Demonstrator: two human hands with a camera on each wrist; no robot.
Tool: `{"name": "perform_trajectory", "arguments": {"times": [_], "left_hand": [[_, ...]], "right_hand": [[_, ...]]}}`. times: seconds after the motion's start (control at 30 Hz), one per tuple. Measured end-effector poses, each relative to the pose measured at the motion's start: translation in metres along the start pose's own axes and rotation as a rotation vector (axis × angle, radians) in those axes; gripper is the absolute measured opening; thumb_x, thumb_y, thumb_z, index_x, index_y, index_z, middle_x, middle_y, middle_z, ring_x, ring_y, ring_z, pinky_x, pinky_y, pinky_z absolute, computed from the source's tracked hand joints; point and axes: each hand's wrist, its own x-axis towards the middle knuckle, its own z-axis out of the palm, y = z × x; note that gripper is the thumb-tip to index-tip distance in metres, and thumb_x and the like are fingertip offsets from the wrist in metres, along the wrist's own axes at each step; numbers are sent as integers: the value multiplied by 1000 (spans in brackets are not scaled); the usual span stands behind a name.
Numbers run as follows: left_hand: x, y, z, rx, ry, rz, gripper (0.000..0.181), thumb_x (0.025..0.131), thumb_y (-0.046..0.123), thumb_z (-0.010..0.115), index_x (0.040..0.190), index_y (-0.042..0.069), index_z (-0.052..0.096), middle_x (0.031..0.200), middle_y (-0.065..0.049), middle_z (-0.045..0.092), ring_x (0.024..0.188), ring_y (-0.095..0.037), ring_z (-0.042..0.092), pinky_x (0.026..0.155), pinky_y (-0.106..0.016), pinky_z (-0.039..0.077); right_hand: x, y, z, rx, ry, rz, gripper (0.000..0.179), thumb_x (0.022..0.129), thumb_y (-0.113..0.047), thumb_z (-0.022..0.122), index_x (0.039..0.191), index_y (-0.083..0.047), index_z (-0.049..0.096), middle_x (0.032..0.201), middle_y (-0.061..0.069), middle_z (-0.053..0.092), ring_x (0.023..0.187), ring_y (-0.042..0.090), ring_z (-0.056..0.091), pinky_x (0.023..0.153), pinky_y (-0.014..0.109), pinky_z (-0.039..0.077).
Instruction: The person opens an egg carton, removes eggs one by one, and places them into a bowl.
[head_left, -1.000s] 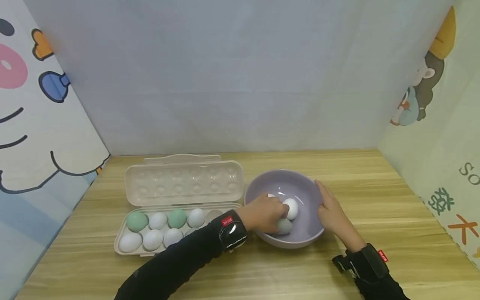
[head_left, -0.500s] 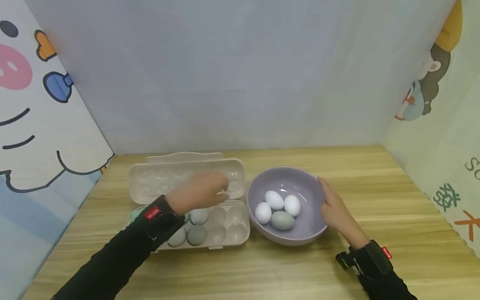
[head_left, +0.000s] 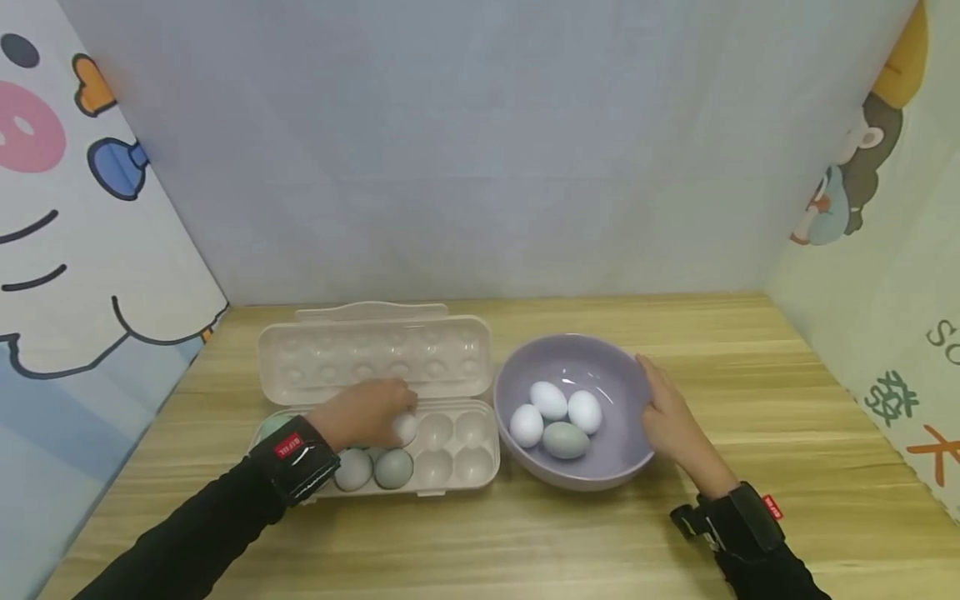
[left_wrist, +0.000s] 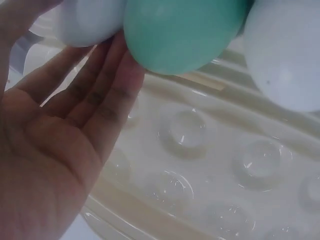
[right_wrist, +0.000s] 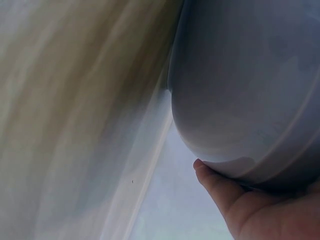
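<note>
My left hand (head_left: pixel 366 410) is over the egg carton (head_left: pixel 456 478), thumb and fingertips on either side of a white egg (head_left: pixel 405 429) in the back row. In the left wrist view this white egg (left_wrist: pixel 90 22) sits between the thumb and fingers, beside a green egg (left_wrist: pixel 182 35). In front of it a grey-green egg (head_left: pixel 394 469) and a paler egg (head_left: pixel 354 470) rest in their cups. A purple bowl (head_left: pixel 618 392) contains several white eggs and a grey-green egg (head_left: pixel 566 441). My right hand (head_left: pixel 670 421) grips the bowl's right rim.
The carton's lid (head_left: pixel 375 358) lies folded back behind its base. Vacant cups show at the carton's right end, close beside the bowl. All this stands on a wooden table (head_left: pixel 480 550), with a plain grey backdrop (head_left: pixel 480 167) behind and printed panels at both sides.
My left hand has left the bowl, passed over the carton lid and come down around a white egg in the carton. My right hand stays on the bowl.
</note>
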Motion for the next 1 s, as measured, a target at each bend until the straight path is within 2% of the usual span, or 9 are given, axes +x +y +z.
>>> {"name": "perform_trajectory", "arguments": {"times": [0.13,0.27,0.37,0.47,0.63,0.77,0.87,1.0], "left_hand": [[0,-1,0,-19,9,37,18,61,4,66,66,16,53,67,8,46,61,-11,41,56,-28,39],[3,-1,-3,-41,-7,36,19,60,4,64,65,16,50,65,7,45,60,-11,40,53,-27,37],[8,1,-11,-53,-18,16,23,58,6,67,67,16,49,66,6,46,60,-12,42,53,-27,39],[15,8,-23,-55,11,38,28,55,8,69,72,16,48,69,5,47,62,-14,44,53,-27,40],[35,29,-46,-62,109,164,33,55,10,69,78,16,46,68,5,45,63,-13,42,53,-26,38],[55,46,-53,-66,176,252,37,55,15,72,81,16,46,72,6,46,65,-12,44,55,-26,39],[69,56,-52,-63,192,267,37,59,19,73,89,17,51,79,6,52,71,-10,48,62,-25,42],[86,65,-45,-97,156,259,47,66,22,71,111,15,57,96,4,58,84,-9,52,73,-23,44]], "right_hand": [[1,0,0,8,3,-2,67,73,10,29,138,3,13,138,32,18,124,48,20,99,60,20],[1,1,0,11,-2,8,68,73,10,29,138,2,13,138,31,18,124,47,21,99,59,21],[0,1,1,11,-5,12,68,73,10,28,138,2,13,138,31,18,124,47,21,99,59,21],[0,1,0,11,-1,7,68,72,10,29,138,2,13,138,31,18,124,48,21,99,59,22],[1,2,-1,5,8,-8,68,72,10,30,138,3,13,139,32,18,124,48,20,99,59,22],[2,3,-3,14,6,-2,68,72,10,30,138,4,13,139,32,17,124,48,20,99,59,21],[1,3,-2,28,10,0,67,72,11,30,137,4,13,139,32,17,124,49,20,98,60,21],[0,2,2,35,15,-5,66,72,12,30,137,5,15,138,32,17,124,49,19,99,59,21]]}}
